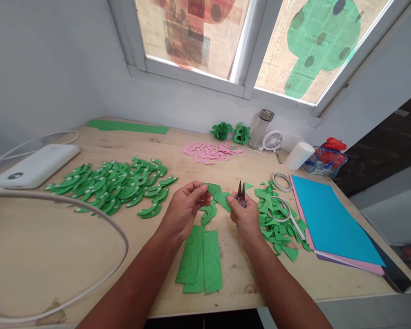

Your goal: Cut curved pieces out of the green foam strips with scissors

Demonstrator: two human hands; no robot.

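A: What was around the hands?

B: A heap of green scraps sat just beside the right hand, with a round white ring near it. A big pile of curvy green bits was on the left. Pink bits lay farther back, near the wall.

A: Was anything in the way?

B: A white cord looped across the left side of the table. One loose curvy piece lay close to the left hand.

A: Where was the green paper, and which way did it point?

B: It was between the two hands. Its long way slanted from the left hand down toward the right.

A: How did the hands hold on?

B: The left hand pinched one end with its thumb and fingers. The right hand's thumb pressed the other end, and that hand gripped the scissors too. Their tips pointed away from the person.

A: What was it all like?

B: The paper was thin, with pointy corners. The flat strips between the arms were green too, with curvy lines on them. The scissors had dark, sharp-looking blades. The table was pale wood with brown spots.
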